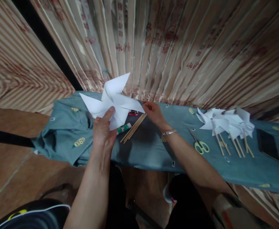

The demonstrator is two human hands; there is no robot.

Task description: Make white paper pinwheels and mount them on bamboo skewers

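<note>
A white paper pinwheel (115,100) with its blades folded in is held up over the table. My left hand (104,125) grips it from below, thumb pressed near the centre. Just right of the pinwheel's right-hand blade tip is my right hand (153,113), its fingers curled together; whatever they may hold is too small to make out. Beneath the pinwheel lie several thin wooden sticks (134,128), a green and white glue stick (124,128) and a small red and black packet (133,112), partly covered by the paper.
Scissors (199,144) with pale green handles lie to the right. Farther right are several white pinwheels on sticks (226,122) and a dark phone (268,144). A blue-green cloth (149,156) covers the table; patterned curtains (158,47) hang behind it.
</note>
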